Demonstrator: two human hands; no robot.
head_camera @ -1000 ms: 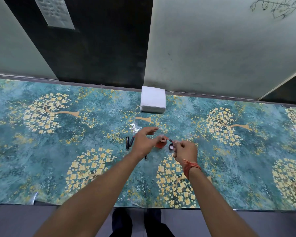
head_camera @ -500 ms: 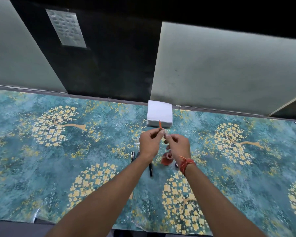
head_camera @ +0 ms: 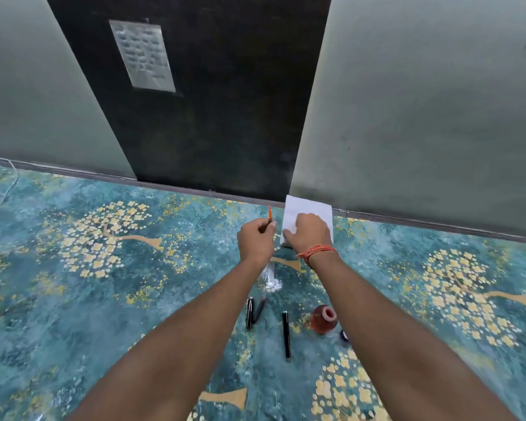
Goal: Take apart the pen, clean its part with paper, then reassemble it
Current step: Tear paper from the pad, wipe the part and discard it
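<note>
My left hand [head_camera: 256,238] is closed around a thin pen part [head_camera: 269,214] with an orange tip that points up and away. Just to its right, my right hand [head_camera: 308,233] lies on the white paper stack [head_camera: 304,206] by the wall, fingers curled at the stack's near left corner. Nearer to me on the table lie a black pen cap [head_camera: 249,313], a dark pen piece [head_camera: 260,309] beside it and a black pen barrel [head_camera: 286,334]. An open red ink bottle [head_camera: 324,319] stands to their right.
The table [head_camera: 104,299] wears a teal cloth with yellow tree prints. A small dark lid [head_camera: 344,334] peeks out beside my right forearm. Grey wall panels and a dark panel [head_camera: 195,101] rise directly behind the paper stack. A shiny patch [head_camera: 271,279] lies between my forearms.
Both hands have moved away from the ink bottle toward the wall. My right hand let go near the pen part and landed on the paper stack. The camera tilted up.
</note>
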